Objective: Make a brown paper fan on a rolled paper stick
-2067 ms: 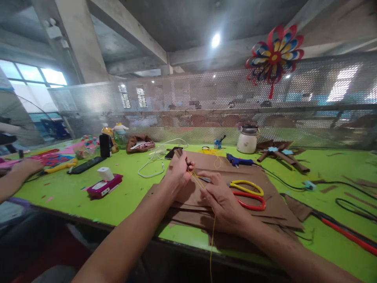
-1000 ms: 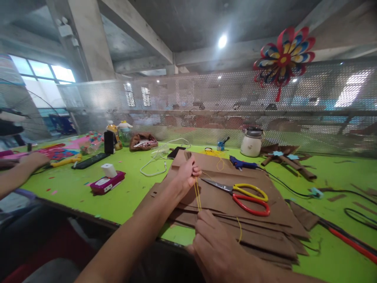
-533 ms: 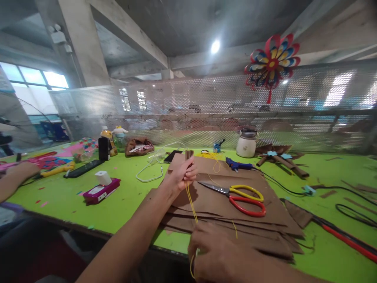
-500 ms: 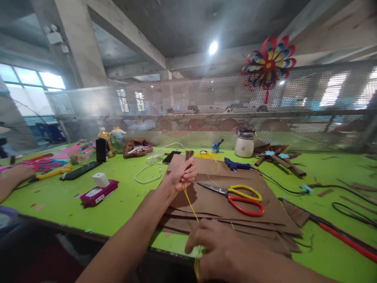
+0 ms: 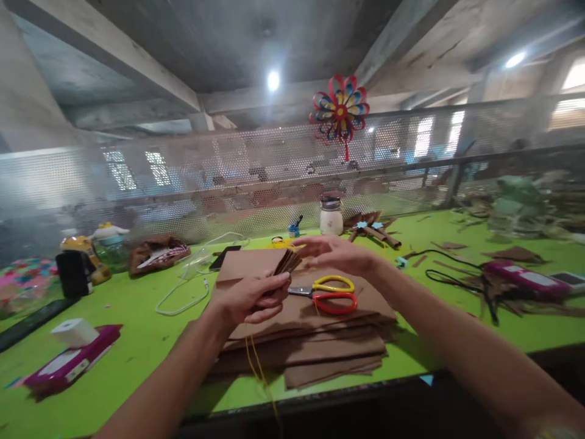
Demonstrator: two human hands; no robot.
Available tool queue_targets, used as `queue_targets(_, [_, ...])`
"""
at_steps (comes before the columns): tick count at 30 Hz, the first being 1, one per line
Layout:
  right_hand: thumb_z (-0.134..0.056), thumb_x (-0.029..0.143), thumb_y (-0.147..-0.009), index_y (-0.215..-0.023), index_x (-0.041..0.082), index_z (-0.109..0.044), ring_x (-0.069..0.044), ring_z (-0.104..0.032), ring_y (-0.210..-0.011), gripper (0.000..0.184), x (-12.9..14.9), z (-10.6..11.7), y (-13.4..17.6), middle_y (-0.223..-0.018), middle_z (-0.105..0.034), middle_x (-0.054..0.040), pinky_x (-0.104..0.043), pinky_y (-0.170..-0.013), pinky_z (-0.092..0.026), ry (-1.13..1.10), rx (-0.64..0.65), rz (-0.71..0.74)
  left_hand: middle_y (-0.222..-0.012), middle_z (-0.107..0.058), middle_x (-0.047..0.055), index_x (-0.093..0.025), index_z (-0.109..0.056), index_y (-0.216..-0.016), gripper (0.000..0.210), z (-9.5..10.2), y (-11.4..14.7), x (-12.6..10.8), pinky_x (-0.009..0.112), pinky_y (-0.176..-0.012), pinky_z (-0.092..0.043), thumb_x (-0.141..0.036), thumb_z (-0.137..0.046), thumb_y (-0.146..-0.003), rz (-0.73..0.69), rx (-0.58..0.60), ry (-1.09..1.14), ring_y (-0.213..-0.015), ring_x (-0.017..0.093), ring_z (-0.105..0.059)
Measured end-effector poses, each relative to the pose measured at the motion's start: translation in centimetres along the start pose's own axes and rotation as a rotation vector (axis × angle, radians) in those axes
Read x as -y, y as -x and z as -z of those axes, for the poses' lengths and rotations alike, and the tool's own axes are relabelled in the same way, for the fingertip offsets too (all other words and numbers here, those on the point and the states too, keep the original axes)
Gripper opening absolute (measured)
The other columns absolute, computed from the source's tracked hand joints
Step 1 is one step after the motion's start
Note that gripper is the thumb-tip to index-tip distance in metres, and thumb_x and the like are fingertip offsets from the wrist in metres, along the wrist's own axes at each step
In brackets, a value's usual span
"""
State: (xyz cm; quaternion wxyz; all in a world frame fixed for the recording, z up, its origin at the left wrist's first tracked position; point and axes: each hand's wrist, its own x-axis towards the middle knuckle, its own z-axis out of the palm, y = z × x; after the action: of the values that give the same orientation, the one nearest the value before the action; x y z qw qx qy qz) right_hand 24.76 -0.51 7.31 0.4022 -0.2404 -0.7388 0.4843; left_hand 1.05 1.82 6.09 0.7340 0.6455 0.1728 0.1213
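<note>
My left hand (image 5: 261,297) is closed around a small bundle of folded brown paper (image 5: 287,262), its layered edges pointing up and to the right. A thin yellow string (image 5: 256,360) hangs below that hand, over the table's front edge. My right hand (image 5: 338,253) is beside the bundle's upper end, fingers stretched out and apart; whether the fingertips touch the paper I cannot tell. Under both hands lies a stack of brown paper sheets (image 5: 333,350). Scissors (image 5: 336,295) with one yellow and one red handle rest on the stack, blades partly hidden behind the bundle.
A purple power strip (image 5: 98,344) with a white plug (image 5: 74,333) lies at left. Behind are a phone (image 5: 223,258), white cable (image 5: 180,310), brown pouch (image 5: 158,253), glue bottle (image 5: 294,230) and lidded jar (image 5: 331,216). Paper scraps and another purple strip (image 5: 525,279) lie right.
My right hand has let go of the string low at the front and risen to the bundle. My left hand has tilted the bundle rightward. The view has turned right.
</note>
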Motion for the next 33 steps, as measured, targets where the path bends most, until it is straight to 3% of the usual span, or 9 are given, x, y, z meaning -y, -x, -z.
queue_targets(2, [-0.064,0.022,-0.075,-0.115,0.016,-0.059,-0.014,-0.061,-0.082,0.042,-0.9,-0.3,-0.3,-0.090,-0.067,-0.0067,-0.030,-0.078,-0.045,-0.049,0.146,-0.059,-0.045,-0.027,-0.010,-0.018,-0.041,-0.075,0.022,-0.3,0.2,-0.4,0.013,-0.024,-0.013,-0.034,-0.041,-0.090,0.043,0.013,-0.043,-0.028,0.003,-0.023])
queue_targets(3, [-0.064,0.025,-0.076,-0.108,0.014,-0.063,-0.013,-0.060,-0.072,0.034,-1.4,-0.3,-0.2,-0.079,-0.067,-0.0048,-0.028,-0.072,-0.045,-0.026,0.147,-0.091,-0.045,-0.027,-0.010,-0.018,-0.040,-0.074,0.023,-0.5,0.4,-0.5,0.013,-0.024,-0.012,-0.034,-0.041,-0.090,0.058,0.011,-0.060,-0.028,0.003,-0.024])
queue_targets(6, [-0.061,0.035,-0.078,-0.087,0.011,-0.069,-0.008,-0.049,-0.052,0.026,-2.6,0.7,0.8,-0.057,-0.057,0.0007,-0.023,-0.054,-0.038,0.122,-0.018,-0.154,-0.045,-0.027,-0.010,-0.017,-0.037,-0.069,0.026,-1.0,1.1,-0.8,0.012,-0.026,-0.012,-0.033,-0.042,-0.090,0.086,-0.022,-0.086,-0.028,0.002,-0.026])
queue_targets(8, [-0.059,0.038,-0.080,-0.084,0.011,-0.069,-0.007,-0.043,-0.048,0.029,-2.9,2.2,1.7,-0.053,-0.051,0.0025,-0.022,-0.050,-0.033,0.186,-0.101,-0.152,-0.046,-0.028,-0.010,-0.018,-0.036,-0.069,0.026,-1.3,1.8,-0.9,0.012,-0.026,-0.011,-0.032,-0.043,-0.090,0.093,-0.056,-0.082,-0.029,0.001,-0.026])
queue_targets(15, [-0.053,0.031,-0.084,-0.091,0.007,-0.067,-0.005,-0.026,-0.044,0.029,-1.9,6.4,4.0,-0.047,-0.032,0.0079,-0.022,-0.045,-0.023,0.050,-0.120,-0.156,-0.045,-0.029,-0.012,-0.019,-0.036,-0.076,0.021,-0.4,3.8,-0.4,0.013,-0.027,-0.009,-0.033,-0.044,-0.089,0.114,-0.163,-0.068,-0.027,0.000,-0.020])
queue_targets(19, [-0.055,0.024,-0.083,-0.091,0.006,-0.067,-0.005,-0.028,-0.043,0.023,-2.9,7.5,4.2,-0.046,-0.038,0.0068,-0.021,-0.044,-0.024,-0.033,-0.257,-0.134,-0.045,-0.030,-0.012,-0.019,-0.036,-0.077,0.023,-0.1,4.0,0.5,0.015,-0.028,-0.008,-0.036,-0.048,-0.087,0.169,-0.167,-0.110,-0.028,0.001,-0.021])
queue_targets(25, [-0.050,0.015,-0.083,-0.092,0.005,-0.065,-0.005,-0.029,-0.037,0.020,-5.0,8.7,3.8,-0.044,-0.050,0.0023,-0.021,-0.042,-0.028,-0.388,-0.490,-0.143,-0.044,-0.028,-0.012,-0.019,-0.034,-0.069,0.032,0.0,2.5,1.4,0.017,-0.029,-0.009,-0.042,-0.051,-0.084,0.243,-0.185,-0.160,-0.029,0.001,-0.019])
queue_targets(33, [-0.038,0.009,-0.086,-0.087,0.011,-0.059,-0.009,-0.053,-0.048,0.021,-6.0,10.8,3.7,-0.064,-0.063,-0.0049,-0.025,-0.056,-0.047,-0.620,-0.704,-0.148,-0.043,-0.027,-0.011,-0.019,-0.035,-0.068,0.034,0.9,-1.6,2.1,0.018,-0.031,-0.008,-0.045,-0.052,-0.083,0.244,-0.143,-0.228,-0.031,0.003,-0.025])
